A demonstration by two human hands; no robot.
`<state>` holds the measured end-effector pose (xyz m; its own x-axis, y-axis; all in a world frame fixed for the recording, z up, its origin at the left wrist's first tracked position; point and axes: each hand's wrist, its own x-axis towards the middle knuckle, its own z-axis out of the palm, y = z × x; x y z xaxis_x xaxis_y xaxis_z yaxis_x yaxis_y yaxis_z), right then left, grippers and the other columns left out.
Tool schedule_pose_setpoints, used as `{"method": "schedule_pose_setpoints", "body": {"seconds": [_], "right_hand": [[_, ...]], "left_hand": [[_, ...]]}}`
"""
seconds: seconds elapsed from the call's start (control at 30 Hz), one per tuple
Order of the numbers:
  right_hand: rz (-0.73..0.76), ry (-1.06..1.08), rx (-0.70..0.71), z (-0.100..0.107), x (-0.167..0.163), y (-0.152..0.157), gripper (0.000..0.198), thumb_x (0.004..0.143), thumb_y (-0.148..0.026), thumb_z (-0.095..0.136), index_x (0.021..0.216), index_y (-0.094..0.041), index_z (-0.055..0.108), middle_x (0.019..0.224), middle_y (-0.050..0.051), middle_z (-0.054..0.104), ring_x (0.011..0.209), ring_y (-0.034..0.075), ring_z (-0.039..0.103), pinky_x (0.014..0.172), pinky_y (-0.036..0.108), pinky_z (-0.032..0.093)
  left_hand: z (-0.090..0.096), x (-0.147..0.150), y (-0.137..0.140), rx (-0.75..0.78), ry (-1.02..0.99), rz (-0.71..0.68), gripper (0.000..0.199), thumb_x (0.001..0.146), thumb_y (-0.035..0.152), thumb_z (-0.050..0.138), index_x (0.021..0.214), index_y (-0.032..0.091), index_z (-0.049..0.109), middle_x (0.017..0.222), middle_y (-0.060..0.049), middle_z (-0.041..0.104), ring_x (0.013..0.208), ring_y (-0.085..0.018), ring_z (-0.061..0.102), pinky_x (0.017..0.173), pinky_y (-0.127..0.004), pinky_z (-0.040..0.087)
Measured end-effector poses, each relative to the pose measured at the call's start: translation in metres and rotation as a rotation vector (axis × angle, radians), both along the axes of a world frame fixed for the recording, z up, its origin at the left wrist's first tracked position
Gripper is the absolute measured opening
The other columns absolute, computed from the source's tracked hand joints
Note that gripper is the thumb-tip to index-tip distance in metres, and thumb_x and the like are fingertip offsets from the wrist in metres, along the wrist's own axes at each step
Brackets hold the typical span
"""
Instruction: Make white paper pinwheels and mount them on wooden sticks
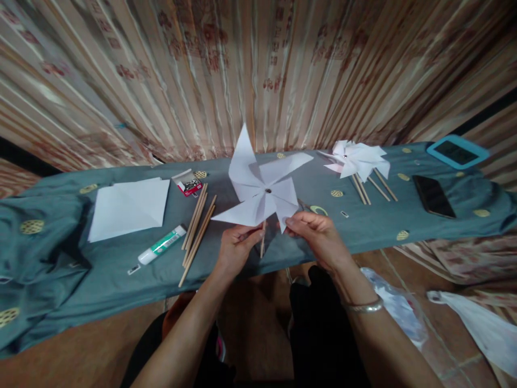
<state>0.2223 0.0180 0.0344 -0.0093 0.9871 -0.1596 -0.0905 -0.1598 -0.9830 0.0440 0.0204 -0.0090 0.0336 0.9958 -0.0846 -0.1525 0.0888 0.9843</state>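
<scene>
Leftward we note paper sheets (pixel 129 207), glue tube (pixel 161 245), loose sticks (pixel 197 226) on tabletop (pixel 60 280). Centre: left hand (pixel 236 248) pinches stick (pixel 263 240), right hand (pixel 317 231) grips blade of assembled pinwheel (pixel 262 188). Right: finished pinwheels (pixel 357 159) lie done; spare sticks suggest more remain.

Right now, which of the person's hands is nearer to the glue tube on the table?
Left. The left hand is just right of the glue tube; the right hand is farther right, holding the pinwheel.
</scene>
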Motion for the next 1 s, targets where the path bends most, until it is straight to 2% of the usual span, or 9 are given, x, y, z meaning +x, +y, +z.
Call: {"method": "schedule_pose_setpoints", "body": {"seconds": [0.2,0.3,0.37,0.43,0.5,0.6,0.67,0.83,1.0], "right_hand": [[0.338,0.199,-0.175,-0.005,-0.028,-0.015,0.03,0.07,-0.047,0.08,0.076,-0.017,0.077,0.074,0.004,0.075,0.061,0.01,0.063,0.059,0.022,0.048],[0.603,0.225,-0.185,0.001,-0.035,-0.022,0.028,0.076,-0.043,0.075,0.081,-0.016,0.077,0.081,0.006,0.077,0.064,0.01,0.066,0.059,0.022,0.05],[0.621,0.219,-0.131,0.01,-0.031,-0.024,0.025,0.078,-0.042,0.074,0.079,-0.017,0.077,0.079,0.005,0.077,0.062,0.01,0.065,0.057,0.022,0.05],[0.47,0.22,0.005,0.02,-0.021,-0.024,0.023,0.08,-0.042,0.073,0.077,-0.019,0.077,0.075,0.004,0.077,0.057,0.01,0.062,0.055,0.023,0.05],[0.164,0.196,0.199,0.03,-0.007,-0.023,0.021,0.08,-0.042,0.073,0.075,-0.023,0.076,0.073,0.001,0.076,0.053,0.01,0.058,0.051,0.024,0.048],[-0.236,-0.1,0.437,0.035,0.009,-0.021,0.01,0.079,-0.034,0.076,0.082,-0.025,0.077,0.08,0.001,0.076,0.059,0.011,0.059,0.058,0.026,0.05],[-0.421,-0.328,0.521,0.031,0.016,-0.016,0.018,0.078,-0.029,0.077,0.095,-0.025,0.076,0.09,0.002,0.075,0.072,0.013,0.063,0.07,0.029,0.052],[-0.391,-0.439,0.498,0.008,0.023,0.002,0.036,0.076,-0.031,0.076,0.111,-0.023,0.07,0.107,0.005,0.074,0.088,0.017,0.066,0.084,0.035,0.051],[-0.373,-0.26,0.371,0.0,0.022,0.01,0.023,0.069,-0.034,0.08,0.086,-0.02,0.075,0.076,0.001,0.075,0.067,0.015,0.065,0.067,0.03,0.051]], "left_hand": [[0.005,-0.005,0.001,0.085,0.064,-0.037,0.011,0.066,0.027,0.072,0.071,0.018,0.077,0.074,-0.002,0.072,0.071,-0.016,0.063,0.069,-0.025,0.049],[0.009,-0.006,-0.001,0.042,0.087,-0.053,0.01,0.065,0.028,0.073,0.065,0.017,0.073,0.067,0.0,0.067,0.065,-0.014,0.058,0.063,-0.024,0.045],[0.012,-0.005,-0.002,0.025,0.083,-0.046,0.013,0.065,0.03,0.074,0.065,0.017,0.073,0.067,-0.001,0.067,0.066,-0.015,0.057,0.063,-0.024,0.045],[0.012,-0.004,-0.002,0.025,0.078,-0.04,0.014,0.064,0.031,0.075,0.067,0.017,0.074,0.069,-0.001,0.067,0.069,-0.016,0.059,0.066,-0.026,0.046],[0.01,-0.003,-0.002,0.035,0.075,-0.032,0.015,0.064,0.032,0.076,0.067,0.017,0.074,0.069,-0.001,0.067,0.07,-0.017,0.059,0.068,-0.027,0.046],[0.007,-0.002,-0.001,0.049,0.079,-0.038,0.015,0.065,0.032,0.075,0.068,0.018,0.074,0.069,-0.001,0.067,0.071,-0.017,0.06,0.068,-0.027,0.046],[0.006,-0.002,-0.001,0.052,0.077,-0.053,0.015,0.064,0.031,0.075,0.069,0.017,0.075,0.07,-0.001,0.068,0.072,-0.017,0.06,0.069,-0.027,0.045],[0.006,-0.003,-0.004,0.059,0.07,-0.098,0.017,0.064,0.033,0.079,0.069,0.017,0.076,0.067,0.001,0.066,0.067,-0.015,0.058,0.066,-0.025,0.045],[0.005,-0.001,-0.005,0.0,0.014,-0.079,0.023,0.062,0.036,0.082,0.075,0.017,0.078,0.076,-0.004,0.074,0.074,-0.019,0.065,0.074,-0.03,0.051]]}}
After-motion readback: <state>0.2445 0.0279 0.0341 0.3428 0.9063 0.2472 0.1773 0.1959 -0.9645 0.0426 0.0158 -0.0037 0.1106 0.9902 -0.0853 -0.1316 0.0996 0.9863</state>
